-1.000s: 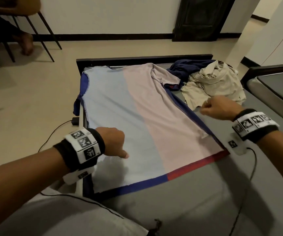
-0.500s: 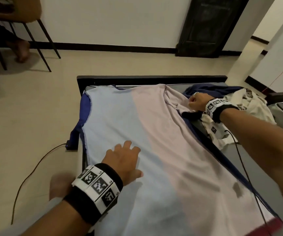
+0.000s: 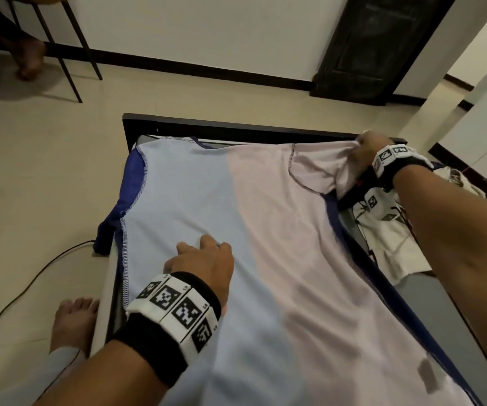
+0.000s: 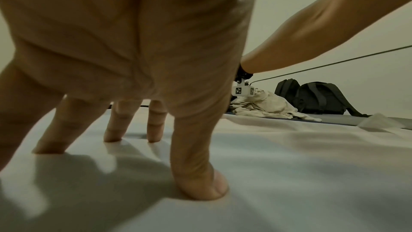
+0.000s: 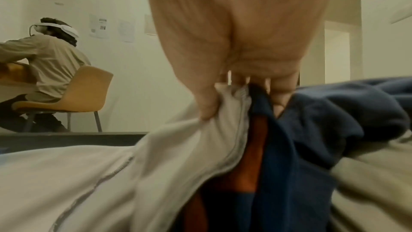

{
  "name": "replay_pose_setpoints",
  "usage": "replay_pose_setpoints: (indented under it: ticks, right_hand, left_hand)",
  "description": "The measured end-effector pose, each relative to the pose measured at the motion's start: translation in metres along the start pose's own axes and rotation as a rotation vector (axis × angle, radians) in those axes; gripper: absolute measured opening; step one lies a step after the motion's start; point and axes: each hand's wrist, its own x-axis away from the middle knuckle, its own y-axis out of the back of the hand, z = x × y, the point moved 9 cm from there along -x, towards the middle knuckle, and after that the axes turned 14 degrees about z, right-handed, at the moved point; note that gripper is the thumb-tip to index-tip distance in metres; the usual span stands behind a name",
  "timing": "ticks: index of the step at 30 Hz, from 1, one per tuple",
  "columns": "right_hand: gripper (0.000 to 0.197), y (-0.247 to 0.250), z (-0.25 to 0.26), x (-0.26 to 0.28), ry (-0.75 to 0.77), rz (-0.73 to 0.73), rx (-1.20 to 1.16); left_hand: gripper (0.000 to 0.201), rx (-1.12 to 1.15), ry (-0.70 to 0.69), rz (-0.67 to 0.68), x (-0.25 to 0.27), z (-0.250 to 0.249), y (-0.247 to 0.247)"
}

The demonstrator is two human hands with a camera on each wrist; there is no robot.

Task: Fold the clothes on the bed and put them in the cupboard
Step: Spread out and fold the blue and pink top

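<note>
A pale blue and pink T-shirt point(image 3: 236, 230) with dark blue edging lies spread inside out across the bed point(image 3: 207, 126). My left hand point(image 3: 204, 259) presses on its pale blue half with straight, spread fingers point(image 4: 198, 174). My right hand point(image 3: 365, 148) pinches the shirt's pink sleeve point(image 3: 324, 168) at the far right corner and holds it pulled out. In the right wrist view the thumb and fingers point(image 5: 207, 105) grip the sleeve hem point(image 5: 236, 112) over its blue and orange layers. A crumpled cream garment point(image 3: 388, 232) lies right of the shirt, under my right forearm.
A dark blue garment point(image 5: 334, 112) is bunched at the bed's far right. Black backpacks point(image 4: 316, 98) stand beyond the cream pile. A cable point(image 3: 16, 294) runs over the floor left of the bed. A chair point(image 3: 69, 51) and a seated person point(image 5: 44, 63) are at the far left.
My right hand has taken hold of the pink sleeve and drawn it out toward the bed's far right corner. My left hand went from hovering to pressing flat on the shirt.
</note>
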Motion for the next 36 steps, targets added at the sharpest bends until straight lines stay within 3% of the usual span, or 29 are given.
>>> replay_pose_setpoints:
  ticks: [2, 7, 10, 12, 14, 17, 19, 22, 25, 29, 32, 34, 36]
  right_hand:
    - [0.021, 0.014, -0.011, -0.004, -0.052, -0.129, -0.018]
    - [0.031, -0.01, -0.013, -0.01, -0.079, -0.109, 0.064]
    - [0.041, -0.016, 0.002, 0.009, -0.119, -0.245, 0.171]
    - [0.046, -0.018, 0.032, 0.031, 0.018, -0.383, 0.229]
    - [0.048, -0.032, 0.069, 0.053, 0.244, -0.392, 0.266]
    - [0.043, -0.087, 0.12, 0.089, 0.623, -0.185, 0.331]
    - [0.048, -0.125, 0.128, 0.101, 0.72, 0.01, 0.343]
    - [0.063, -0.134, 0.082, 0.075, 0.472, 0.196, 0.252]
    - [0.08, -0.115, 0.014, 0.046, 0.195, 0.188, 0.377]
    - [0.086, -0.094, -0.023, 0.029, 0.1, 0.124, 0.491]
    - [0.086, -0.077, -0.043, 0.03, -0.068, 0.112, 0.48]
    - [0.085, -0.071, -0.045, 0.033, -0.154, 0.152, 0.452]
    - [0.079, -0.06, -0.028, 0.036, -0.145, 0.086, 0.478]
  left_hand:
    - [0.074, -0.005, 0.013, -0.013, -0.002, -0.001, -0.001]
    - [0.068, 0.007, 0.016, -0.032, -0.003, -0.001, 0.0]
    - [0.065, 0.029, 0.02, -0.032, -0.002, -0.002, 0.001]
    - [0.066, 0.034, 0.026, -0.02, -0.002, -0.003, 0.002]
    - [0.07, 0.031, 0.03, -0.004, -0.003, -0.004, 0.002]
    - [0.07, 0.021, 0.039, -0.001, -0.003, -0.005, 0.002]
    - [0.07, 0.023, 0.04, -0.001, -0.004, -0.006, 0.001]
    - [0.071, 0.031, 0.036, -0.003, -0.005, -0.004, 0.0]
    - [0.074, 0.04, 0.026, 0.019, -0.006, -0.004, -0.001]
    - [0.077, 0.072, 0.013, 0.037, -0.006, -0.003, -0.001]
    - [0.079, 0.095, 0.007, 0.041, -0.007, -0.002, -0.002]
    - [0.078, 0.11, 0.007, 0.045, -0.008, -0.001, -0.003]
    - [0.075, 0.123, 0.011, 0.044, -0.008, 0.0, -0.003]
